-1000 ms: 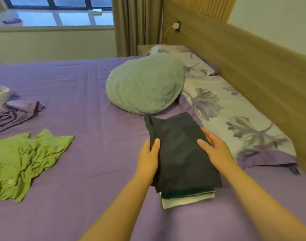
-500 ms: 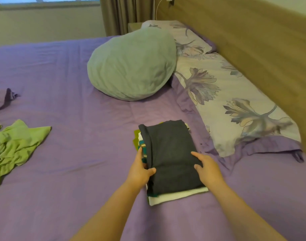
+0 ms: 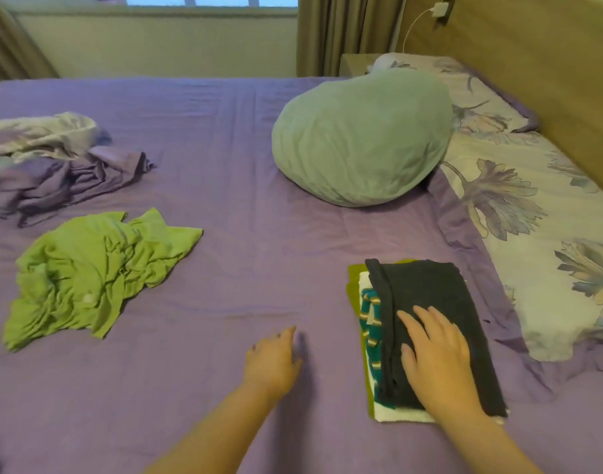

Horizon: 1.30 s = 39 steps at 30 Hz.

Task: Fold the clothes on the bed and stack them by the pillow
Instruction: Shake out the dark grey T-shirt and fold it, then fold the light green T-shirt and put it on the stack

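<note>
Fingers [image 3: 417,322] of right hand [image 3: 437,357] straight and a bit spread, lying flat on top of dark grey folded cloth [image 3: 440,302]. Fingers [image 3: 286,333] of left hand [image 3: 272,362] loosely bent, holding nothing, low over bare sheet just left of stack.

Then, from big to small:

Purple bed [image 3: 225,131], filling most of view, sheet a little wrinkled.

Wooden headboard [image 3: 532,63] along right side, with white charger [image 3: 439,9] plugged in at top and thin cable hanging down.

Long flowery pillow [image 3: 539,234] lying right against headboard, white with purple flowers and purple edge.

Round pale green pillow [image 3: 358,138] near middle of bed, leaning on flowery pillow.

Crumpled purple and white pile [image 3: 54,159] far off at left, not folded.

Bright green shirt [image 3: 95,268] in messy heap at left, just in front of purple pile, well apart from both hands.

Stack of folded clothes [image 3: 372,336] just beside purple edge of flowery pillow, in front of round green pillow. Dark grey folded cloth on very top. Teal striped piece [image 3: 370,323] peeking out under left edge. White piece [image 3: 401,416] under that, showing at near end. Olive green piece [image 3: 355,285] at very bottom, showing at far left corner.

Window and brown curtains far off at back.
</note>
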Each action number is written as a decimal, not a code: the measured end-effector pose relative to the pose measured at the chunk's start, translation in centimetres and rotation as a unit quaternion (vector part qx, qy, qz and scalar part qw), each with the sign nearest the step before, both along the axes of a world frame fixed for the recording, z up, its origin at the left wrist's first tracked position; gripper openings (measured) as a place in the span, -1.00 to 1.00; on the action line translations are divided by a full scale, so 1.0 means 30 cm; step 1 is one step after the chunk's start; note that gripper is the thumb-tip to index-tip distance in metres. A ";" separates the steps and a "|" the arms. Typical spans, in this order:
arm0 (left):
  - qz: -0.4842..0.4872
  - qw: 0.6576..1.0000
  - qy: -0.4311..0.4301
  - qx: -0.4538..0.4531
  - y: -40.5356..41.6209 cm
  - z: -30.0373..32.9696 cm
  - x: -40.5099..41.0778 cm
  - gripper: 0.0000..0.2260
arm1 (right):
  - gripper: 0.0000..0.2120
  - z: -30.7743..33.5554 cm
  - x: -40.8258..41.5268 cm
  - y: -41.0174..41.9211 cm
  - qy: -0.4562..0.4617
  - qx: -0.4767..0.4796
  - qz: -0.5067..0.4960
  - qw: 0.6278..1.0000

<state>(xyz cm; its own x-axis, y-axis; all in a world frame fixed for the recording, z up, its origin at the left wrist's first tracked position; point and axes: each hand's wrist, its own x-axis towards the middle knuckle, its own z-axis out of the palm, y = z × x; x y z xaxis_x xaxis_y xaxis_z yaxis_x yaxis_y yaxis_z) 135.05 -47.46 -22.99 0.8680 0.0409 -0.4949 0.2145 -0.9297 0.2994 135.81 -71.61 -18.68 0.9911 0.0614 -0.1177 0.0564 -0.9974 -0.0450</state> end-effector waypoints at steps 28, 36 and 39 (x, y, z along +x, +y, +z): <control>0.272 0.947 -0.167 0.027 1.320 0.003 -0.075 -0.47 | -0.45 -0.125 0.169 1.571 0.085 0.145 0.306 0.937; 0.259 0.953 -0.130 0.092 1.377 -0.105 -0.028 -0.54 | -0.48 -0.238 0.207 1.710 0.084 0.129 0.213 0.965; 0.266 0.942 -0.162 0.123 1.378 -0.122 -0.047 -0.74 | -0.70 -0.260 0.212 1.702 0.042 0.127 0.213 0.968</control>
<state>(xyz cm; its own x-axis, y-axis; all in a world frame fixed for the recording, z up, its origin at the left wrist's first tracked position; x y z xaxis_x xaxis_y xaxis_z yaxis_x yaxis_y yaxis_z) 133.65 -6.12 -26.64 0.7966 0.5911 -0.1265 0.6036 -0.7667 0.2189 142.18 -20.56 -26.49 0.8575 0.4992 -0.1247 0.4446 -0.8409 -0.3087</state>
